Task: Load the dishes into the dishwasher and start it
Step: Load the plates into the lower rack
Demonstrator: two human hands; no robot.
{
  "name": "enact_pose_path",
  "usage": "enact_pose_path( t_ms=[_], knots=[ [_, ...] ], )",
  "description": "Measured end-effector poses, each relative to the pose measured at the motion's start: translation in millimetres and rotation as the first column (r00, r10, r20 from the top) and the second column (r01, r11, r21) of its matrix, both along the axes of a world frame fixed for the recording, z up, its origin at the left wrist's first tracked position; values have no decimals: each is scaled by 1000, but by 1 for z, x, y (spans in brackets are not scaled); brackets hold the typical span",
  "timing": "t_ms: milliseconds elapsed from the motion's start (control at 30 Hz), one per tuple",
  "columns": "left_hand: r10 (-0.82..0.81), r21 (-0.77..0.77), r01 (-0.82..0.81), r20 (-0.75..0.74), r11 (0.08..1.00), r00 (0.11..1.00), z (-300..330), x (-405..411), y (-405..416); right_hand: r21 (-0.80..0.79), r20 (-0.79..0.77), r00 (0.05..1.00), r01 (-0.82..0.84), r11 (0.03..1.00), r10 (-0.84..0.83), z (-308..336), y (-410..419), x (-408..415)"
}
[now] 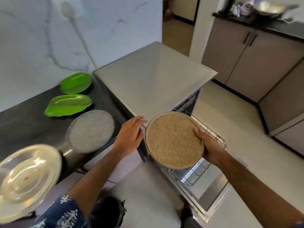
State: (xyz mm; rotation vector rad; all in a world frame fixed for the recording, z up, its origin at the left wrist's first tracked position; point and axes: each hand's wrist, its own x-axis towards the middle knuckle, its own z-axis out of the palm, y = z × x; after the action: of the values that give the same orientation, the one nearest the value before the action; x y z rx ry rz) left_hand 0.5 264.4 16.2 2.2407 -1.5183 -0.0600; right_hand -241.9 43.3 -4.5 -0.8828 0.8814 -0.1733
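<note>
Fingers [199,132] of the right hand [209,146] curl over the right rim of a round tan plate [174,139], gripping it; the plate is speckled and grainy in texture, with a thin raised rim, and is held tilted above the pulled-out wire rack [212,134] of the open dishwasher [205,193]. Left hand [130,137] hovers just beside the plate's left edge, fingers straight and loosely spread, holding nothing; contact with the plate cannot be told. Rack is thin metal wire in a grid, projecting over the lowered door. Dishwasher top is a flat, matte grey panel with square corners. On the dark bench [24,122] at left, in a row from far to near: two glossy green leaf-shaped dishes [75,83] [69,104], a round grey textured plate [91,130], and a large shiny steel plate [28,175] overhanging the bench's front edge. Grey plate sits near the bench's right edge, beside the dishwasher. Pale floor [246,137] lies open to the right of the rack, bounded by grey-brown cabinets [246,55] with dark handles. White marbled wall [49,38] backs the bench.
</note>
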Motion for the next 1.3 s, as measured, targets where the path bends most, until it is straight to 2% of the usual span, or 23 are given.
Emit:
enact_pose_path(
  t_ms=[100, 200, 300, 367, 433, 600, 833, 1067, 1233, 1300],
  knots=[
    [-182, 167, 157, 148, 974, 972, -15, -16, -91, 10, -78, 996, 34, 999, -33, -49, -75, -53],
    [-311, 353, 187, 338, 917, 888, -30, -24, -168, -31, -162, 986, 29, 999, -34, -97, -136, -84],
    [-396, 435, 179, 480, 882, 783, -64, -31, -222, -261, -281, 960, -94, 961, 18, -142, -188, -79],
    [-432, 495, 145, 534, 857, 727, -92, -39, -238, -425, -379, 924, -224, 877, 53, -167, -211, -62],
    [-401, 516, 69, 568, 854, 719, -115, -40, -251, -527, -481, 876, -333, 782, 49, -199, -234, -43],
    [-100, 367, -166, 606, 915, 789, -135, -15, -263, -634, -552, 828, -493, 596, 99, -281, -275, 2],
    [134, 188, -333, 655, 924, 744, -172, -15, -279, -651, -572, 803, -569, 502, 167, -359, -298, 76],
    [219, -51, -281, 764, 958, 607, -195, -10, -283, -685, -525, 820, -566, 459, 228, -399, -300, 151],
    [253, -118, -262, 776, 958, 577, -199, -10, -285, -662, -533, 807, -586, 467, 256, -417, -294, 184],
    [253, -123, -256, 779, 959, 574, -201, -9, -285, -612, -567, 759, -648, 454, 319, -432, -293, 192]
  ],
)
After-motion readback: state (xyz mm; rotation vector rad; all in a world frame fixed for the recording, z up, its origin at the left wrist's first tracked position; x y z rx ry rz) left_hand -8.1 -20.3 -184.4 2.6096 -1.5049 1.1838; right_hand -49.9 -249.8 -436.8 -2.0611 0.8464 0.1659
